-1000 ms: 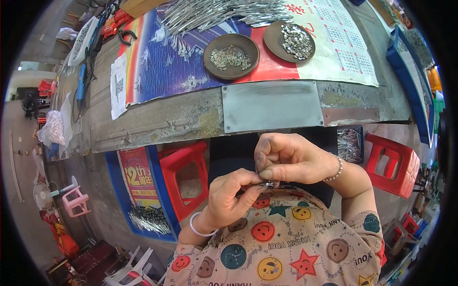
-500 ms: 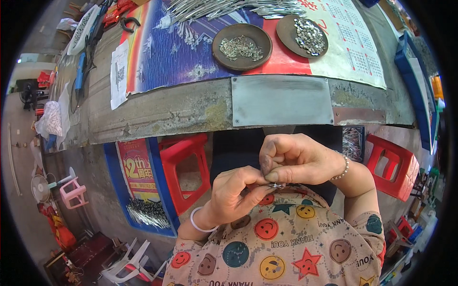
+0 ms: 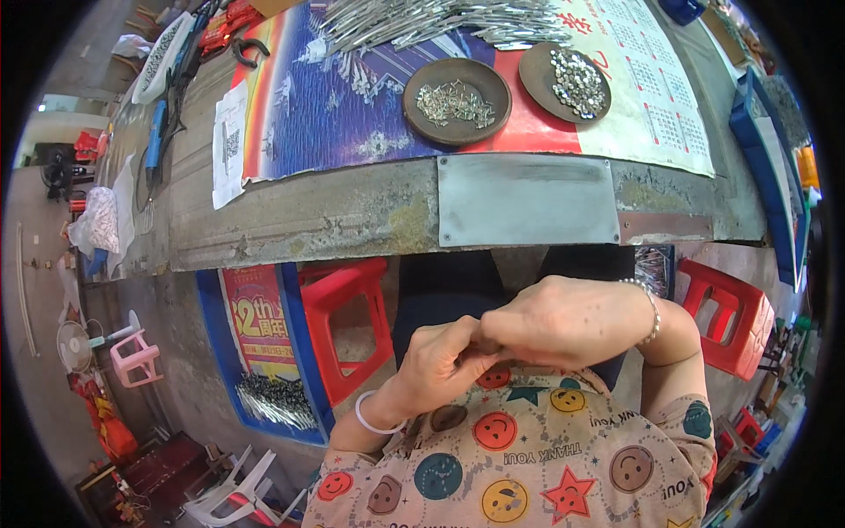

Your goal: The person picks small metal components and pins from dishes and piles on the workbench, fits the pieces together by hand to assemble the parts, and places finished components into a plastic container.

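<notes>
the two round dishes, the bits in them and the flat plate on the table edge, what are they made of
The left dish and right dish look like matt brown wood or clay; the dull surface leaves it open. The slim bits and round bits seem shiny metal, from their silvery glints. The flat plate looks like grey sheet metal, from its smudged sheen.

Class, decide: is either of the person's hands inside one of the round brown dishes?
No: the left hand and right hand meet near the patterned shirt, apart from both dishes on the table.
</notes>
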The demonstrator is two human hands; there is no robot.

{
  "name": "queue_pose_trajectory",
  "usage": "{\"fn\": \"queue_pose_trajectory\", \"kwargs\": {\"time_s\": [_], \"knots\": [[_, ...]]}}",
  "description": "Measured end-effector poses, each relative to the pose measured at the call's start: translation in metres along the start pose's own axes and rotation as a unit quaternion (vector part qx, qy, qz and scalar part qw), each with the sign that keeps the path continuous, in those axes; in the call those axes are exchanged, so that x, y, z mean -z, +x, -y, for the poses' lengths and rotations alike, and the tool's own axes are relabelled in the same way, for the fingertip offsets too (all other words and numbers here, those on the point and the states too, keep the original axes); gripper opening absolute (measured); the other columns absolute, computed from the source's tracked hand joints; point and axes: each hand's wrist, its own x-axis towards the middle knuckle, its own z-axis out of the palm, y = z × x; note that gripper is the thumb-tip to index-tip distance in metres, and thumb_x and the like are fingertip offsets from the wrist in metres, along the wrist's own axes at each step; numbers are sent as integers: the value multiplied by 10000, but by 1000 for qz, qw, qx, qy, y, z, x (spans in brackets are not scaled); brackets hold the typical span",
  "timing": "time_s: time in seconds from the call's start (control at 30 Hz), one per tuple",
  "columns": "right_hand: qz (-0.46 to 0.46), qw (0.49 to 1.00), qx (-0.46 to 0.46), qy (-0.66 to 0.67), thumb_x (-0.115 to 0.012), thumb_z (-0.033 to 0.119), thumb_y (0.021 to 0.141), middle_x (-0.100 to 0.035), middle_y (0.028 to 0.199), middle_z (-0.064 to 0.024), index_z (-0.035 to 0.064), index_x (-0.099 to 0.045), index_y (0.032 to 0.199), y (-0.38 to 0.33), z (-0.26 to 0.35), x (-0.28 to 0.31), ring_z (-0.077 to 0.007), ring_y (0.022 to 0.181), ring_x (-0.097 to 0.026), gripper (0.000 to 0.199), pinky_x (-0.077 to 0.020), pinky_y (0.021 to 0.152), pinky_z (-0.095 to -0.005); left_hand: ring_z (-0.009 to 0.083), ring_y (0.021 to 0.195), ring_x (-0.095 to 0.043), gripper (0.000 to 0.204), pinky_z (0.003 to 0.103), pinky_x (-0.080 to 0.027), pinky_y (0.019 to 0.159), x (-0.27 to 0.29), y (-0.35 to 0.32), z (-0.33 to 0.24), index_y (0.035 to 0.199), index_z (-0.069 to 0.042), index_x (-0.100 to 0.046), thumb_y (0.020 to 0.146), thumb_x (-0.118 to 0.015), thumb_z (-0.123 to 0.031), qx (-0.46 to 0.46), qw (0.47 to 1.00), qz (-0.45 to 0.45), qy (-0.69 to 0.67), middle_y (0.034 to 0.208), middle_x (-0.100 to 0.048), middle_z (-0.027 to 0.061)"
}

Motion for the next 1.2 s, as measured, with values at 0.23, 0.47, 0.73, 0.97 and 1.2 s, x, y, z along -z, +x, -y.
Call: {"fn": "queue_pose_trajectory", "kwargs": {"time_s": [0.23, 0.47, 0.73, 0.97, 1.2], "knots": [[-69, 967, 20, -246, -609, 113, 766, -570, 834, -112, 10, -481, 953, 2, 13, -10, -277, 710, -589, 248, -468, 646, -373, 175, 632, -626, 303, 265, -482, 561, 5, 7, 5, 1062, -7, -583, 775, -668, 40, -12, 997, -75, 13, 806, -640, 99], [-148, 985, 2, -87, -643, 100, 800, -590, 914, -146, -4, -463, 1119, 2, 9, -6, -321, 801, -616, 381, -496, 680, -393, 247, 670, -661, 225, 308, -512, 593, 8, 8, 1, 1023, 15, -614, 802, -653, 35, -62, 989, -116, 70, 820, -664, 140], [-315, 936, -99, -120, -635, 86, 845, -611, 835, -151, 27, -512, 1099, -14, -5, 13, -331, 770, -630, 288, -502, 666, -384, 134, 631, -618, 171, 222, -469, 533, 7, 4, 6, 1013, 30, -634, 855, -583, 68, -33, 990, -137, -21, 798, -665, 119], [-465, 802, -180, -329, -600, 44, 828, -556, 899, -147, 10, -548, 988, -41, -49, 68, -339, 860, -547, 171, -441, 746, -397, 87, 652, -595, 148, 186, -453, 528, 3, -7, 8, 1026, 41, -626, 886, -577, 37, -15, 987, -137, -80, 820, -661, 111], [-368, 760, -248, -474, -614, 70, 809, -552, 1014, -147, 16, -566, 968, -44, -56, 86, -327, 971, -528, 174, -388, 887, -401, 146, 717, -655, 173, 228, -501, 623, -2, -12, 9, 1039, 34, -624, 871, -588, 57, 38, 983, -132, -121, 827, -659, 115]]}}
